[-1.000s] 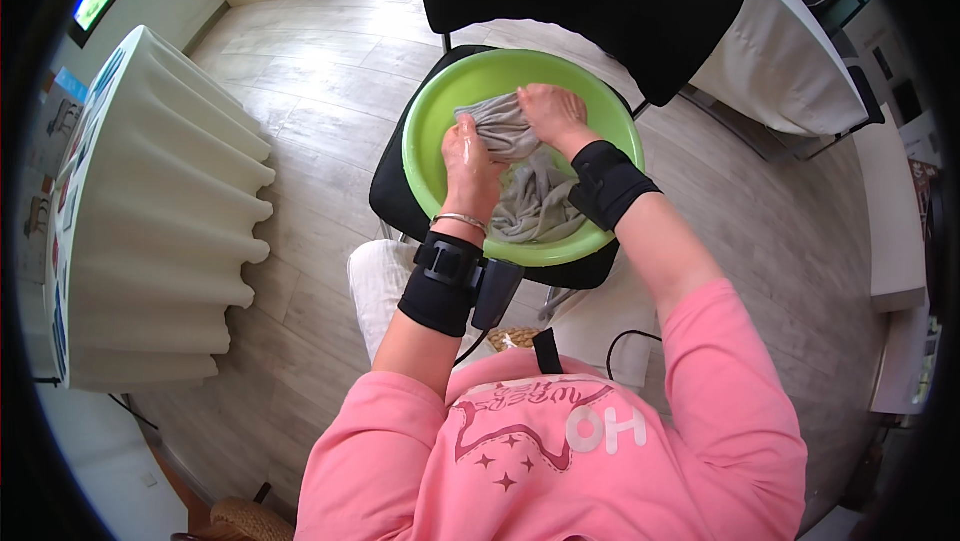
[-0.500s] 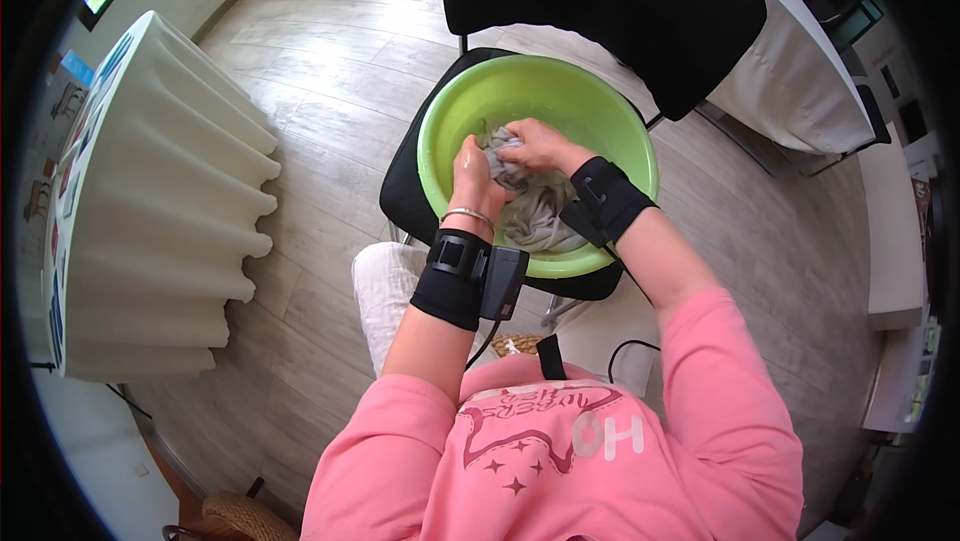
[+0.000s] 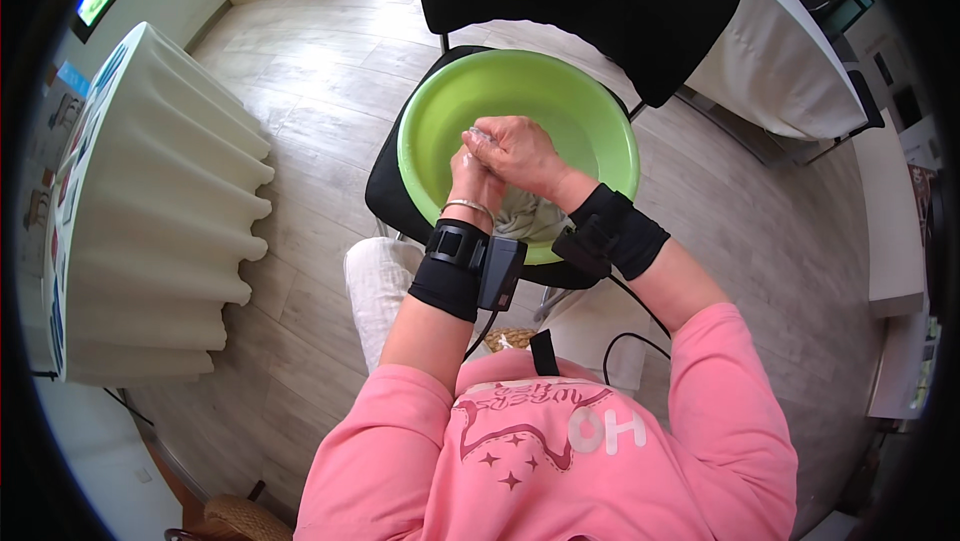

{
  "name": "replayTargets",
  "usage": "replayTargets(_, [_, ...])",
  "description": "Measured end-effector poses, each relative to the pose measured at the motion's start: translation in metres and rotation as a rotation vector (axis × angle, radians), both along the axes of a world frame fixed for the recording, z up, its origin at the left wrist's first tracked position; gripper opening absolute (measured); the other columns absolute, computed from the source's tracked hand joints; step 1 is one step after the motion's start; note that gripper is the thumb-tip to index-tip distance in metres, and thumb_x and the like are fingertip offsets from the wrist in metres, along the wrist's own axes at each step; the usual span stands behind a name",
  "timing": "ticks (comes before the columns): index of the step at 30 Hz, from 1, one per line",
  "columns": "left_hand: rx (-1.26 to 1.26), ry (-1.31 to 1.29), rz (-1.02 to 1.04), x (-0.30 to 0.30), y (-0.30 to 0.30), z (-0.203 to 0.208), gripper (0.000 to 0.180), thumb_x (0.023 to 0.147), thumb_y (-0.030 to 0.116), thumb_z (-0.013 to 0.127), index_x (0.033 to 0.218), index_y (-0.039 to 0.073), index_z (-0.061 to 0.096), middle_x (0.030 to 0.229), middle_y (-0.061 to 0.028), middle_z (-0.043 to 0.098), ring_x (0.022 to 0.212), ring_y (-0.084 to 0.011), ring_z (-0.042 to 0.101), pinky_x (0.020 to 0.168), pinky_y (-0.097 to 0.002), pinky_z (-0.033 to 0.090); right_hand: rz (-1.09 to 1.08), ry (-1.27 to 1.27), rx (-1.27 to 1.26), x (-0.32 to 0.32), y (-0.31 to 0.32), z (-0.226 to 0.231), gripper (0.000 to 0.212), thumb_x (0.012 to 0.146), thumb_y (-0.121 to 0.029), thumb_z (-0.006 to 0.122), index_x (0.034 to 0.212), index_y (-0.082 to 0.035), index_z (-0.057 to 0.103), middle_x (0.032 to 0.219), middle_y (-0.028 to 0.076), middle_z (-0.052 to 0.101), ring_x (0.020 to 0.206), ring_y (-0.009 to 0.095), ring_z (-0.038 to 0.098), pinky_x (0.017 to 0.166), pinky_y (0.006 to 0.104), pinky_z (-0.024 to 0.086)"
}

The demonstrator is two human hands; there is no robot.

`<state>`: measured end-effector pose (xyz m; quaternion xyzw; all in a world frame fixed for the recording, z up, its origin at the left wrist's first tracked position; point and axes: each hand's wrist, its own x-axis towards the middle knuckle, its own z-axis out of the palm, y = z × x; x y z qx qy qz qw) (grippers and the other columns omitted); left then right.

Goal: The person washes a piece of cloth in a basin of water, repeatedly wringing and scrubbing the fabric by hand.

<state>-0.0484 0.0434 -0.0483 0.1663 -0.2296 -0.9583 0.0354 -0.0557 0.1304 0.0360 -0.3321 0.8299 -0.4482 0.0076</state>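
Note:
A wide light-green basin [image 3: 590, 111] rests on the seat of a black chair in front of me. Over it my two hands meet, closed on a wet greyish-white cloth [image 3: 530, 218], whose lower part hangs or lies bunched in the basin beneath my wrists. My right hand [image 3: 522, 153] is a fist laid partly over my left hand [image 3: 474, 181]. A small bit of cloth shows at the knuckles; the rest between the palms is hidden. The left fingers are mostly covered by the right hand. Black bands with small boxes wrap both wrists.
The black chair's backrest [image 3: 570, 1] rises behind the basin. A round table with a pleated cream cloth [image 3: 160, 211] stands at the left, and another white-draped table [image 3: 790, 71] at the far right. Cables run from the wrist boxes toward my waist.
My right hand has moved left and closed over the left hand, gripping the cloth. The hands were apart with the cloth spread between them. The view has shifted slightly.

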Motion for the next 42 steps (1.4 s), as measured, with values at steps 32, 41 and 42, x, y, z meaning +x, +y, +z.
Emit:
replayTargets(32, [-0.157, -0.327, -0.170, 0.005, -0.016, 0.032, 0.045, 0.090, 0.040, 0.031, 0.121, 0.009, 0.042, 0.126, -0.0128, 0.042, 0.108, -0.0386, 0.046, 0.084, -0.0597, 0.036, 0.226, -0.337, 0.477, -0.085, 0.003, -0.074, 0.034, 0.078, -0.026, 0.059, 0.104, -0.004, 0.058, 0.094, 0.018, 0.062, 0.086, 0.023, 0.058, 0.077, 0.0322, 0.045])
replayTargets(41, [0.165, 0.121, -0.016, -0.018, -0.011, -0.005, 0.028, 0.090, 0.033, 0.042, 0.099, 0.009, 0.053, 0.096, -0.0056, 0.058, 0.086, -0.0172, 0.057, 0.073, -0.0297, 0.049, 0.087, -0.111, -0.050, -0.014, -0.023, 0.004, 0.039, 0.080, -0.035, 0.060, 0.066, 0.000, 0.054, 0.061, 0.011, 0.056, 0.056, 0.019, 0.053, 0.054, 0.0335, 0.043])
replayTargets(42, [0.106, 0.088, -0.032, -0.015, -0.008, -0.005, 0.028, 0.090, 0.034, 0.041, 0.098, 0.009, 0.053, 0.095, -0.0053, 0.058, 0.086, -0.0175, 0.057, 0.073, -0.0306, 0.049, 0.052, -0.042, -0.126, -0.014, -0.024, -0.004, 0.040, 0.080, -0.037, 0.059, 0.062, -0.002, 0.052, 0.059, 0.013, 0.053, 0.054, 0.025, 0.052, 0.053, 0.0360, 0.041])
